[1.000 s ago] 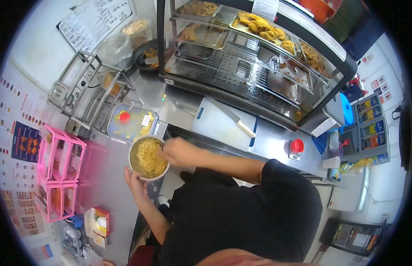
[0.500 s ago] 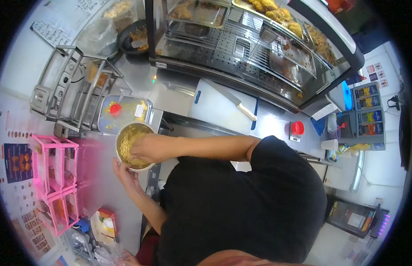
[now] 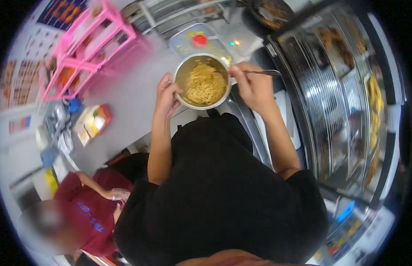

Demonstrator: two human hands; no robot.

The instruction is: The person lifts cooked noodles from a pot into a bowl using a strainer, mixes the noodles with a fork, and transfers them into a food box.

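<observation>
A round metal bowl [image 3: 180, 78] of yellow noodles [image 3: 206, 86] is tilted up in front of me over the counter edge. My left hand [image 3: 165, 95] grips its left rim, thumb and fingers closed on it. At the opposite rim, my right hand [image 3: 255, 86] is closed around a thin metal utensil [image 3: 270, 72], whose wider end sticks out to the right; blur hides whether it is a fork or a spoon. Behind the bowl sits a clear-lidded container [image 3: 179, 43] with a red round thing [image 3: 199, 41] on top.
Pink stacked baskets [image 3: 97, 62] stand at the counter's left. An open food box [image 3: 94, 122] lies nearer. A person in a maroon shirt [image 3: 99, 213] is at lower left. The glass food display case [image 3: 312, 146] borders the right side, with a black bowl [image 3: 270, 13] behind.
My right hand has come out of the noodles and now holds a metal utensil at the bowl's right. My view has turned left, bringing the person in maroon into sight.
</observation>
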